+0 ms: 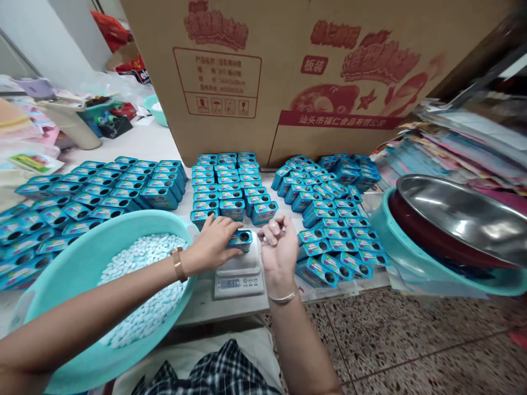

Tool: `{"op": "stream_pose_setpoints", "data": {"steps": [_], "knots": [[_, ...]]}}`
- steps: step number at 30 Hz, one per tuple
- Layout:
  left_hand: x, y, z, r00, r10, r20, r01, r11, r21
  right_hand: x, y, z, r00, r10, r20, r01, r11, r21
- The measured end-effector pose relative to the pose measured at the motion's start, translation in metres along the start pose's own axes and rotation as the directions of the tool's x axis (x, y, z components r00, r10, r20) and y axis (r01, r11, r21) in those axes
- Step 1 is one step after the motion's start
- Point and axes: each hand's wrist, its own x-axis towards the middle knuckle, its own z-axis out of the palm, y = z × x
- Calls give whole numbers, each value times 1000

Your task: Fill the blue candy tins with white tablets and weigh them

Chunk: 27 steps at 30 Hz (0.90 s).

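Observation:
My left hand (216,241) grips a small blue box (244,239) with a dark round hole in its top. It holds the box over the white digital scale (236,288), whose display is lit; whether the box rests fully on the pan is unclear. Just right of the scale, my right hand (280,253) is turned palm up with its fingers curled in. Small pale bits, like the tablets, show at its fingertips. Under my left forearm, a large turquoise basin (86,247) holds many pale blue tablets (142,260).
Rows of similar blue boxes stand at the left (123,184), centre (218,181) and right (329,219). A big cardboard carton (272,71) rises behind them. At the right, a steel bowl (461,214) sits stacked in a turquoise basin (387,230). Speckled floor (370,334) shows below the table edge.

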Motion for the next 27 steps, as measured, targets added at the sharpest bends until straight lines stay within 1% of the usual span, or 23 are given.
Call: {"op": "stream_pose_setpoints", "data": {"steps": [3,6,9,12,15,18,20,23,25,27], "knots": [[0,-2,7,999,-31,12,31,999,-37,2,18,11,997,-34,73,42,992,-115],[-2,-3,8,999,-43,7,43,997,-57,4,25,13,994,-56,92,71,983,-167],[-4,-2,8,999,-40,-9,39,998,-54,6,16,11,996,-58,75,66,992,-103],[-1,0,7,1000,-5,-13,5,1000,-5,7,-7,5,996,-79,36,79,997,7],[7,-2,5,999,42,-29,-39,996,80,5,-32,-8,994,-105,-19,106,993,57],[23,-11,2,994,26,-109,-10,988,153,1,-50,-29,990,-130,-57,133,989,64],[35,-20,3,989,5,-147,22,983,184,-2,-55,-43,987,-139,-83,145,987,65],[49,-31,8,985,-5,-173,43,975,219,-6,-56,-60,985,-134,-112,142,988,67],[52,-33,14,980,-16,-196,62,971,231,-9,-59,-68,983,-135,-123,145,986,77],[50,-28,18,975,-28,-220,79,970,228,-13,-67,-75,983,-143,-118,154,984,88]]}}
